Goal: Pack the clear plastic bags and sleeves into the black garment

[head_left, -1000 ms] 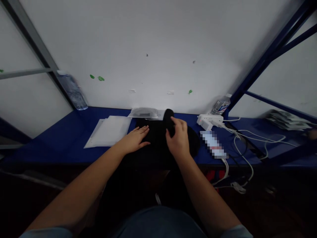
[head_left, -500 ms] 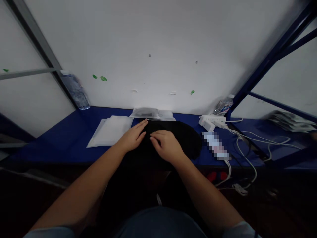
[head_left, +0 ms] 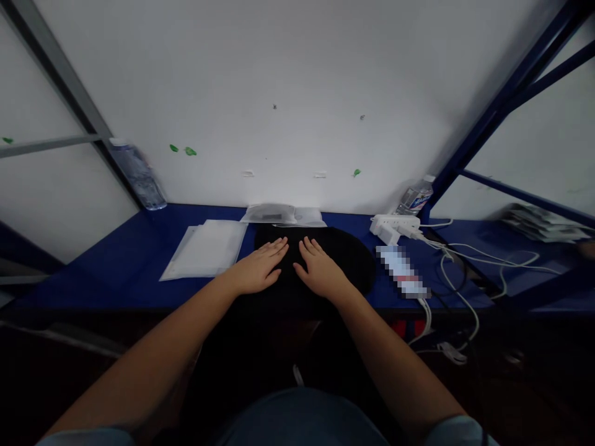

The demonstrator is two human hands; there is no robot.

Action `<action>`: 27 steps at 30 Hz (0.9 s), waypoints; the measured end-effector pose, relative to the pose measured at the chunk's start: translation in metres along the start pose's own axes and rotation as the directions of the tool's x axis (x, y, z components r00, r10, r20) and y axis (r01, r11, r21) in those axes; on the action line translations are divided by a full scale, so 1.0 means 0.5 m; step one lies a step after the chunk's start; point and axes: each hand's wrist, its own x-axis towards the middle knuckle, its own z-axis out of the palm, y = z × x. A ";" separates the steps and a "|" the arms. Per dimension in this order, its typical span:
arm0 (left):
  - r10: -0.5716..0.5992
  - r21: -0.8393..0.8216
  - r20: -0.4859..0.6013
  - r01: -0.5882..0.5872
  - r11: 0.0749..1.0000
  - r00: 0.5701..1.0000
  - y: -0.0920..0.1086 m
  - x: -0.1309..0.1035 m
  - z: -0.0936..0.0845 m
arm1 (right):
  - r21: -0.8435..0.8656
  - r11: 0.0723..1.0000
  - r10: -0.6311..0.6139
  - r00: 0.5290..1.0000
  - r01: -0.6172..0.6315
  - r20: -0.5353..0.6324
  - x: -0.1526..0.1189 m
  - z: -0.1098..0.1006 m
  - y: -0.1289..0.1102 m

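Our left hand (head_left: 258,269) and right hand (head_left: 320,270) lie flat, gripping nothing, on the black cloth (head_left: 351,251) atop the blue desk (head_left: 125,254). We seem to be at a smoothing step; the next move calls for light, even pressure, though darkness may hide folds.

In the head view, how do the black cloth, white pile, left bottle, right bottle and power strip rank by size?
Largest to smallest:
Black cloth
White pile
Left bottle
Right bottle and power strip: too alike to rank
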 end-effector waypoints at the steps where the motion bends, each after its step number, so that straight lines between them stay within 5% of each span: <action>1: -0.007 0.006 0.016 0.007 1.000 1.000 0.002 0.000 -0.002 | 0.000 1.000 0.010 1.000 -0.010 0.019 0.001 -0.005 0.003; 9: -0.030 0.007 0.029 0.030 1.000 0.999 0.007 -0.002 -0.011 | 0.058 0.979 -0.198 0.978 0.194 0.067 0.014 -0.040 0.035; 14: -0.055 0.025 0.040 0.054 0.998 0.998 0.005 -0.003 -0.006 | 0.047 0.995 -0.097 0.992 0.093 0.076 0.005 -0.023 0.035; 27: -0.060 0.039 0.066 0.057 0.998 0.996 0.006 -0.005 -0.012 | -0.005 0.992 -0.125 0.988 0.126 0.093 0.009 -0.026 0.036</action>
